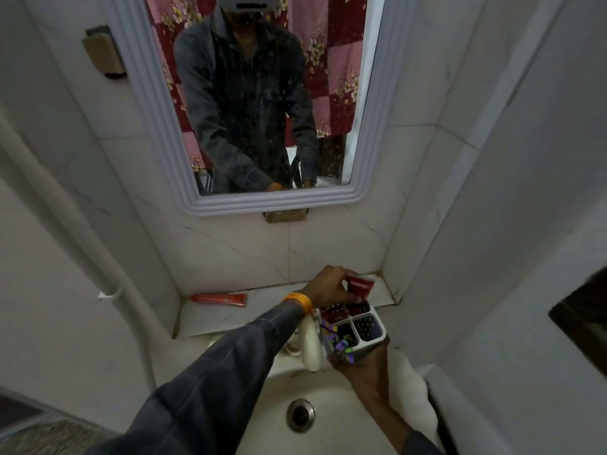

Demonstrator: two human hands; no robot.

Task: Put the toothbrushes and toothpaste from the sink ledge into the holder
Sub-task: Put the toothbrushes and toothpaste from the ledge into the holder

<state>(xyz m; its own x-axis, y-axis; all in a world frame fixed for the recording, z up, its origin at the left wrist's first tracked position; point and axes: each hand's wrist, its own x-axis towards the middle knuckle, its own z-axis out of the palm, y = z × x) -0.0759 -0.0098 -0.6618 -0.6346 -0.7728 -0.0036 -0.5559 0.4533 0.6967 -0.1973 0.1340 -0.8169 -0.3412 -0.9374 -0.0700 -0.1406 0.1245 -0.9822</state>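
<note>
Red toothpaste tube (360, 286) is pinched at its upper end in the left hand (330, 284), fingers closed round it, hanging flat-crimp end up over the back compartments of the holder (353, 330); white lettering on the tube face, too small to read. Lower end of the tube sits at or just inside the holder's back right compartment, cannot tell if it touches bottom. Holder is white plastic, four compartments in a grid with perforated dark floors; purple and yellow-green toothbrush handles (338, 339) stick out of the front left compartment, heads not distinguishable. Right hand (361, 366) is wrapped round the holder's near side from below, grip closed on it, holding it over the sink (331, 389) rim at the right end of the ledge (230, 318). Second red tube-shaped item (219, 299) lies flat along the back left of the ledge against the wall, well apart from the holder; looks like toothpaste but the label is unreadable. Left wrist carries a yellow bangle (299, 302) above a dark grey sleeve (230, 362). White tap (310, 346) stands just left of the holder, partly hidden by the left forearm. Metal drain (300, 415) sits in the basin centre. Mirror (262, 103) in a white ribbed frame hangs on the marble-look wall above the ledge.
</note>
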